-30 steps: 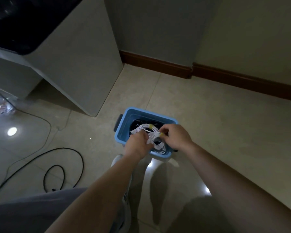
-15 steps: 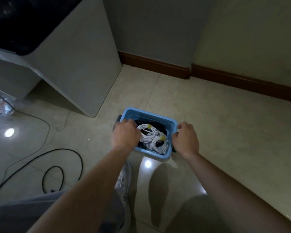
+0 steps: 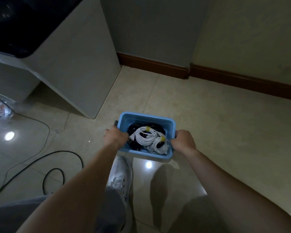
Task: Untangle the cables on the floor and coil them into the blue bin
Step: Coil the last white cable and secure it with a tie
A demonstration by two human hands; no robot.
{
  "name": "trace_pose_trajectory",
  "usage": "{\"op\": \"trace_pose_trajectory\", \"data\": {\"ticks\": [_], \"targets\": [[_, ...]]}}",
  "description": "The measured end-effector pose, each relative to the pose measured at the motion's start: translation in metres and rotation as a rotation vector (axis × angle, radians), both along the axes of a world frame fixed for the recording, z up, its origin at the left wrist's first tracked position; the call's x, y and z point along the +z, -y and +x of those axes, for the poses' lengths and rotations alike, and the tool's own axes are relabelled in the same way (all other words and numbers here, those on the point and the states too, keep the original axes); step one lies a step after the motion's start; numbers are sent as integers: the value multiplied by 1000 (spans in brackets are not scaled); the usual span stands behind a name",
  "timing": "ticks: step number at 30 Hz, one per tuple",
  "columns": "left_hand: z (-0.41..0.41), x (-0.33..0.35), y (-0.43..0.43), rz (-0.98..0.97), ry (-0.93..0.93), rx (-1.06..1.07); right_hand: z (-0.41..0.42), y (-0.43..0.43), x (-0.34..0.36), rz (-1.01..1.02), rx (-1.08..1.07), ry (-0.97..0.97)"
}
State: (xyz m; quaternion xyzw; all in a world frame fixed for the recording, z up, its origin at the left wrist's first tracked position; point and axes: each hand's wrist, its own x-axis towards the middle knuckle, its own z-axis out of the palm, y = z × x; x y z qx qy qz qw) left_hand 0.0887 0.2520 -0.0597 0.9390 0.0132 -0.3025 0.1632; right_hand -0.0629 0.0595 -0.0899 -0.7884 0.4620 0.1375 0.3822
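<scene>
The blue bin (image 3: pixel 148 117) sits on the tiled floor in front of me. Inside lie two white cable coils (image 3: pixel 145 136) bound with yellow ties, on top of black coiled cables (image 3: pixel 133 129). My left hand (image 3: pixel 115 137) grips the bin's left side at its dark handle. My right hand (image 3: pixel 183 142) grips the right side in the same way. A loose black cable (image 3: pixel 57 170) loops on the floor to the left.
A tall pale cabinet (image 3: pixel 77 64) stands at the left behind the bin. A thin grey wire (image 3: pixel 45 125) runs across the left floor towards a plastic bag (image 3: pixel 0 110). My white shoe (image 3: pixel 119 174) is below the bin. Brown skirting (image 3: pixel 225 78) lines the wall.
My hands let go of the white coils inside the bin, moved out to its two sides and closed on them. The coils lie in the bin.
</scene>
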Motion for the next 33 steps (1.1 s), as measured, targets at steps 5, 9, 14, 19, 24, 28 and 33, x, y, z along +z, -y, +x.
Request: {"op": "trace_pose_trajectory", "data": {"ticks": [5, 9, 14, 19, 24, 28, 33], "targets": [[-13, 14, 14, -88, 100, 102, -4, 16, 23, 41, -119, 114], [-22, 31, 39, -170, 118, 82, -15, 39, 41, -46, -199, 161], [-47, 38, 83, -252, 65, -23, -55, 79, 58, -95, -318, 164], [-85, 26, 131, -293, -44, -169, -113, 116, 48, -106, -462, 89], [-127, 4, 162, -276, -166, -314, -161, 136, 24, -76, -580, -24], [-144, -11, 172, -253, -178, -325, -177, 143, 12, -12, -549, -113], [-140, -10, 175, -203, -136, -401, -171, 143, 19, -46, -500, -216]]}}
